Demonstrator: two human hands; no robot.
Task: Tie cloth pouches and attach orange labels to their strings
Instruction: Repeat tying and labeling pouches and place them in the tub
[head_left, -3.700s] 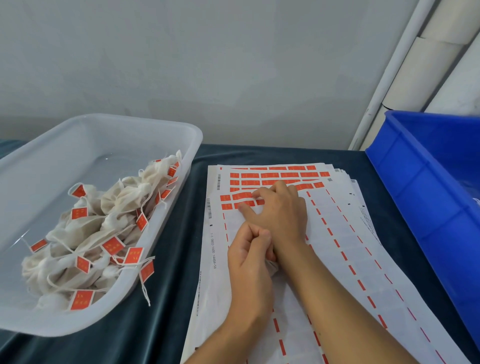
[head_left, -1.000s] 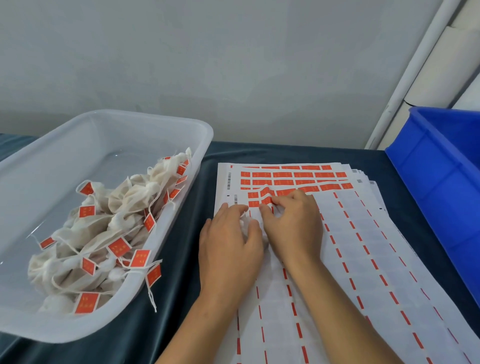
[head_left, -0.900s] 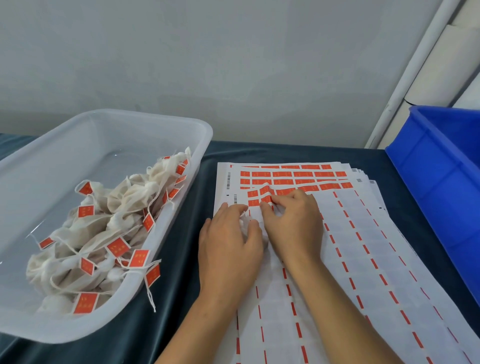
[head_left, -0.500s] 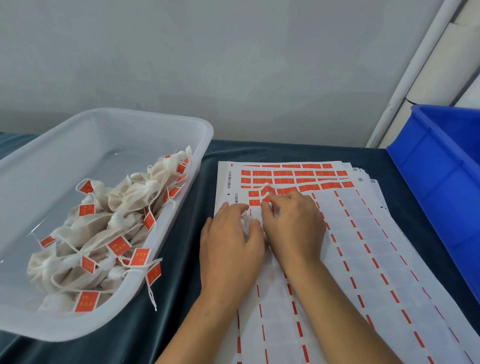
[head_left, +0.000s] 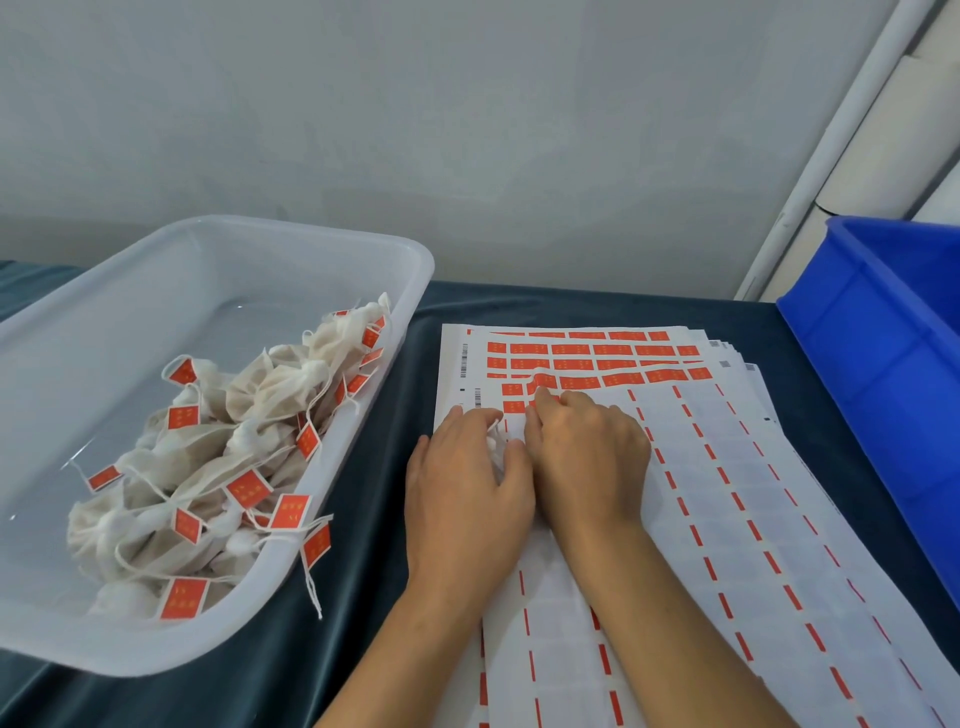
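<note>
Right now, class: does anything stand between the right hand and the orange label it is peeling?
Nothing visible does. The right hand already has its fingertips on the lifted orange label on the label sheet.

1. Your left hand (head_left: 465, 493) lies palm down on the label sheets (head_left: 727, 493), with a bit of white cloth pouch (head_left: 494, 447) showing between its thumb and fingers.
2. Your right hand (head_left: 589, 457) sits just beside it, fingertips at an orange label (head_left: 540, 382) lifting off the sheet.
3. On your left, the clear tub (head_left: 363, 249) holds tied pouches (head_left: 280, 384) with orange tags.
4. A blue bin (head_left: 883, 332) stands at your right.
</note>
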